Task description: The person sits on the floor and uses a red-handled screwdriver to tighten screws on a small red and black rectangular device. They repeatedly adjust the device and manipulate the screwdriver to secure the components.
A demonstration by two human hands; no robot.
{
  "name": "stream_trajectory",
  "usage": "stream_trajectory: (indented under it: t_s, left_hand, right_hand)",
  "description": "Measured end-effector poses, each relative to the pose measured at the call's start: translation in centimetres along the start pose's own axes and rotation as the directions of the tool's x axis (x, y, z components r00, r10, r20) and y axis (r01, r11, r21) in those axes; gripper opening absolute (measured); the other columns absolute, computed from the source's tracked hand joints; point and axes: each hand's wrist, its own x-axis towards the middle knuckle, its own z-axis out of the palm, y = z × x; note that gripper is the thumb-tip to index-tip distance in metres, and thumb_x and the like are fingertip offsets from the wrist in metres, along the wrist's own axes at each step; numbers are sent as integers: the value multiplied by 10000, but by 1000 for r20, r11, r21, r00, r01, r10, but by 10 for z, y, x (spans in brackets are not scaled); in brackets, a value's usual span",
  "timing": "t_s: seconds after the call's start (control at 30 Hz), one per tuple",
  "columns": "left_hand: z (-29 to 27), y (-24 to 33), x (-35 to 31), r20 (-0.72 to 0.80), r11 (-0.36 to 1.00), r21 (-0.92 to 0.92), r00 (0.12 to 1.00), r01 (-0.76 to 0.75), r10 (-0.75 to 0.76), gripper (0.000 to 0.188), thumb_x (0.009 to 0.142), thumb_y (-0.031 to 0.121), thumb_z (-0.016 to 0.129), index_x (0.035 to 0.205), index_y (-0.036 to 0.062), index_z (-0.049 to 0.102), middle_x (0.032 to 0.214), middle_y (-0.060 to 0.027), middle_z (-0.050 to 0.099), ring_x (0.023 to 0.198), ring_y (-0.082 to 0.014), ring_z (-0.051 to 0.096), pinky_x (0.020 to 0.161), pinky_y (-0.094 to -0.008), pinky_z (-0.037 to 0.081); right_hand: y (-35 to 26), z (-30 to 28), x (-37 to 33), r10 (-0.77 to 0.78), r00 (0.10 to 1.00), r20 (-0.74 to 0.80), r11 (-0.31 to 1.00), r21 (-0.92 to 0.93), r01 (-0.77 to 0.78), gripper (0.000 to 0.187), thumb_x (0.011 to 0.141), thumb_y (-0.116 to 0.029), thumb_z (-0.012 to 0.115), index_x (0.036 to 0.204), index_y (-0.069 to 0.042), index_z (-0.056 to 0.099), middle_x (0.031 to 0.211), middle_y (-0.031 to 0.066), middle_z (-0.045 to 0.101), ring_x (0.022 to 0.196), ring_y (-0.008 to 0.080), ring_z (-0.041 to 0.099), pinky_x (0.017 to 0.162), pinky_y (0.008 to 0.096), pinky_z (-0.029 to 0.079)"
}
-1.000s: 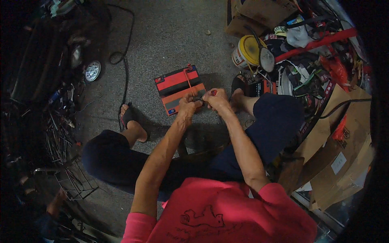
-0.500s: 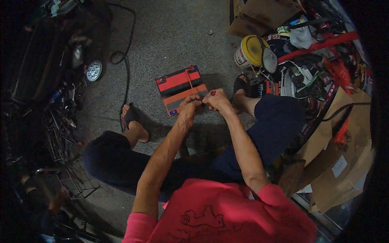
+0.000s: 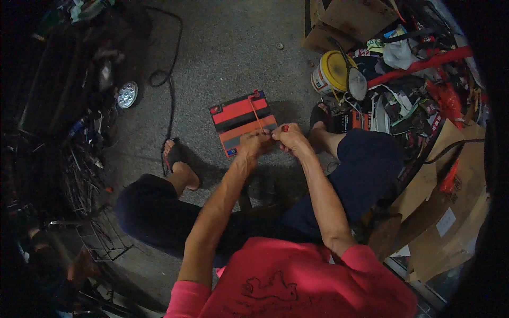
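Battery (image 3: 241, 122) partly behind left hand (image 3: 254, 144)

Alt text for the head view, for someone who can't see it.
A person's left hand and right hand are close together at the near corner of a red-and-orange battery-like block on gray floor; an orange wire runs toward them across it. A yellow-lidded bucket sits upper right beside clutter.

1. The place looks like a cluttered repair workshop, with a bare, rough grey floor (image 3: 228, 63) crossed by a looping black cable (image 3: 171, 106).
2. A red-and-orange battery-like block (image 3: 241, 123) sits on that floor.
3. Thin metal-looking rods (image 3: 78, 177) and a round lamp (image 3: 127, 95) lie leftward.
4. Rightward, a yellow-lidded bucket (image 3: 333, 73), mixed scraps (image 3: 400, 103) and cardboard boxes (image 3: 355, 21) crowd together.
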Motion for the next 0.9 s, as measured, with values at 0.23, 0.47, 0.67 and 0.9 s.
stream_trajectory:
  t_s: [0.23,0.47,0.67,0.9]
  left_hand:
    - [-2,36,3,-10,713,566,862,-413,507,287,842,89,585,1092,-52,595,891,-123,669,794,-198,645,720,-335,514]
    - [9,34,5,279,502,726,868,-470,410,250,864,105,573,1076,-11,639,927,-153,684,853,-222,662,739,-339,504]
    - [7,45,-3,318,563,716,911,-412,261,258,858,140,616,1063,-12,649,875,-92,669,817,-165,607,729,-329,488]
    - [1,27,6,322,351,834,892,-427,318,192,773,108,654,936,11,685,866,-165,687,844,-289,668,757,-391,497]
  right_hand:
    - [-1,-13,5,-316,926,-207,916,-323,240,140,770,-162,671,883,-94,719,902,101,704,883,262,672,778,341,511]
    - [14,-13,18,-294,949,-116,954,-92,285,135,782,-116,666,895,-56,709,738,85,684,612,170,649,589,328,508]
    - [-2,-12,2,-303,950,-82,953,-30,301,125,786,-74,660,893,-17,691,708,67,657,552,125,590,531,299,476]
    - [6,0,7,-255,957,-136,937,-278,210,183,755,-158,682,918,-81,711,847,93,690,758,224,645,675,334,505]
